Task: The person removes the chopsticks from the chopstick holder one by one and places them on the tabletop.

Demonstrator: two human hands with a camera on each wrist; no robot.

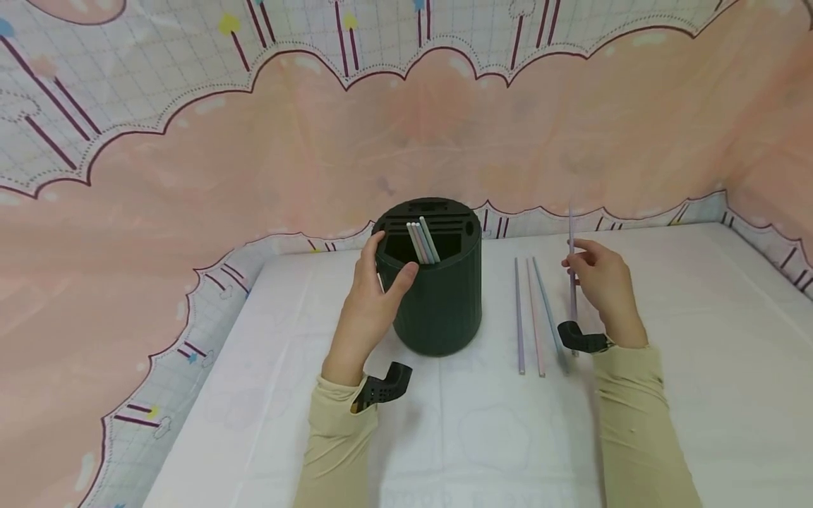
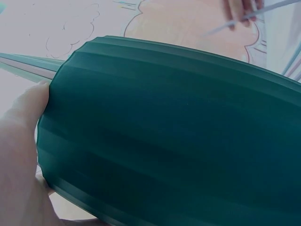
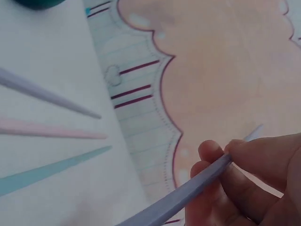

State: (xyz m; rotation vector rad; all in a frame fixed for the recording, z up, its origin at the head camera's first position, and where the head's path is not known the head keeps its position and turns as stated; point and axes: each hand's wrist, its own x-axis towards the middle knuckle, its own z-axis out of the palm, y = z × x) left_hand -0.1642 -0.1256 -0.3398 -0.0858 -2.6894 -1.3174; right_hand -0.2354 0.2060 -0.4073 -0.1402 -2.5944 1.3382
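Note:
A dark green utensil holder (image 1: 438,310) with a slotted top stands upright on the table. My left hand (image 1: 368,310) grips its left side, the thumb at the front rim and the fingers around the far side, partly hidden. Several pale chopsticks (image 1: 422,243) lean together in its front opening. To the right, my right hand (image 1: 606,282) pinches a purple chopstick (image 3: 188,190) between thumb and fingertips, its thin end pointing away. Beside that hand lie a second purple chopstick (image 1: 519,317), a pink chopstick (image 1: 534,317) and a blue chopstick (image 1: 549,310).
A white cloth (image 1: 470,437) covers the table. Behind it rises a peach patterned backdrop (image 1: 444,148), close behind the holder. Each wrist carries a black camera mount, one at the left wrist (image 1: 384,388) and one at the right wrist (image 1: 581,339).

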